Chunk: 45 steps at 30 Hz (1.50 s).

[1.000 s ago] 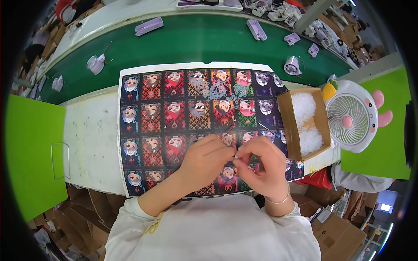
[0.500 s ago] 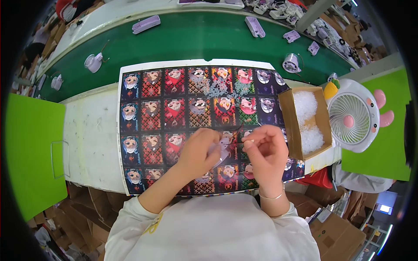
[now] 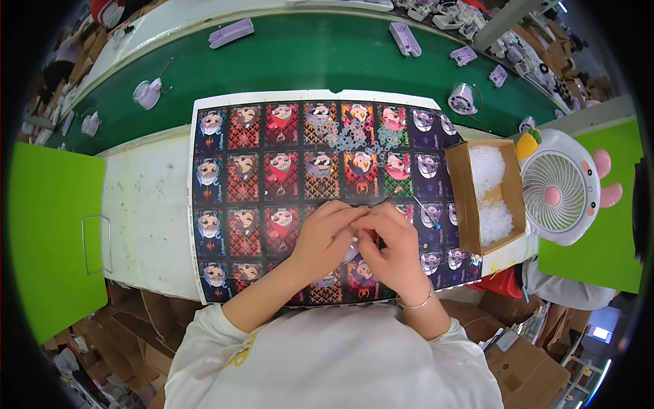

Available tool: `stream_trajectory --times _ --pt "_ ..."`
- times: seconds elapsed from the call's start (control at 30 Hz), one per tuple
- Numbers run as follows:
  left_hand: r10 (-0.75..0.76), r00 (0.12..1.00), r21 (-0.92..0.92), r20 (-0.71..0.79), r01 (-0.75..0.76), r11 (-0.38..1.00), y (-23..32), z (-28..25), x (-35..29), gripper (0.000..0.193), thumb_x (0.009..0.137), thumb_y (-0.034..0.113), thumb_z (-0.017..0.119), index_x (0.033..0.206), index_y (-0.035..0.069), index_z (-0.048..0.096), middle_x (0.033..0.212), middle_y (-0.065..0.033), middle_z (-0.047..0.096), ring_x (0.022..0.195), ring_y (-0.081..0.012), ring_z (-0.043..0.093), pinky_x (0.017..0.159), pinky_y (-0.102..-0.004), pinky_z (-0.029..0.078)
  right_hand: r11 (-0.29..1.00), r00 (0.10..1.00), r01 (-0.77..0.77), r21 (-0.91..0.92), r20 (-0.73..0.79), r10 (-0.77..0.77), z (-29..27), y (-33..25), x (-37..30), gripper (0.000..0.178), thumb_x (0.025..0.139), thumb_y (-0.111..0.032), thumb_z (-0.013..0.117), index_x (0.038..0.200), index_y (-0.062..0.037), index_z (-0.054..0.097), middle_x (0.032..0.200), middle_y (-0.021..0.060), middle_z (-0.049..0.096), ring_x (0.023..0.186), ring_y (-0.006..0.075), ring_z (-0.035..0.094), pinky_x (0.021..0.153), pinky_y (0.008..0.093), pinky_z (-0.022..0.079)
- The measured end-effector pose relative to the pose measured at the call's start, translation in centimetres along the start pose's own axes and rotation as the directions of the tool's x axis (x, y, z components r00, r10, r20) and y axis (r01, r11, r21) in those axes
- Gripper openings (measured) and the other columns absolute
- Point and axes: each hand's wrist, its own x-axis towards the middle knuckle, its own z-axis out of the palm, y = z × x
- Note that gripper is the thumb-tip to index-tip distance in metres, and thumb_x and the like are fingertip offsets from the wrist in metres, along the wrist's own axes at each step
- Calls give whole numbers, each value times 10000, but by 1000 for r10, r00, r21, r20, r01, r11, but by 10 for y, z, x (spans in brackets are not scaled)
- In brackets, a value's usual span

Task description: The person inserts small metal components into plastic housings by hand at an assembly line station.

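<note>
My left hand [image 3: 325,235] is closed round a small pale purple plastic part [image 3: 350,255], mostly hidden by the fingers. Up against it, my right hand [image 3: 394,247] has thumb and fingertips pinched together at the part; a small white tip shows there, and the thin wire it held is now largely covered. Dark wire ends [image 3: 385,200] stick out beyond the fingers. Both hands are above a sheet of printed cartoon cards [image 3: 281,225]. A thin tool with a blue end [image 3: 428,210] lies just right of my right hand.
Small clear rings [image 3: 354,136] are scattered at the sheet's far side. On the right stand a cardboard box [image 3: 463,198] of clear pieces and a white rabbit-shaped fan [image 3: 558,191]. Beyond runs a green conveyor [image 3: 306,61] carrying purple casings [image 3: 231,33] and motor-like parts [image 3: 462,99].
My right hand has moved left, from holding the wire stretched out to meeting my left hand at the purple part. The thin tool is now uncovered. The view has shifted slightly.
</note>
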Motion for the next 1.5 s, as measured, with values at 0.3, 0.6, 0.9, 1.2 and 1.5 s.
stream_trajectory --times 0.3,0.6,0.9,1.2,1.5 --pt "139 990 70 -12 -138 988 -1 -1 2 420 782 -20 617 1200 17 650 1011 -153 651 934 -329 598 818 -410 488 926 989 -36 -376 -147 -21 -43 22 3 257 819 -5 641 1075 -12 621 934 148 601 875 334 572 791 414 474" --pt "119 993 93 -23 -116 989 2 -1 2 420 790 -45 583 1194 45 652 989 -143 665 928 -315 618 828 -391 487 946 989 -136 -295 -93 113 -37 37 -17 49 879 16 565 894 -1 521 840 180 543 779 371 558 700 432 458" --pt "139 988 155 -61 -129 980 2 3 2 383 793 1 573 1166 31 653 990 -152 666 924 -331 621 809 -408 492 982 988 -152 -116 -53 146 4 -1 -26 114 831 20 622 910 -23 552 784 160 584 687 350 607 616 418 492" --pt "142 963 204 -231 -95 974 2 18 2 299 821 2 573 1099 5 684 922 -159 668 855 -323 631 741 -403 499 977 939 -84 -196 -344 12 34 1 -30 286 854 53 566 1128 -16 612 845 165 610 724 366 604 654 425 496" --pt "98 976 181 -197 -62 982 5 16 3 257 849 32 554 1071 9 681 911 -156 671 858 -341 608 796 -430 483 870 981 17 -492 177 81 -27 -31 24 217 748 31 560 916 -23 687 794 183 645 736 391 625 676 471 503"
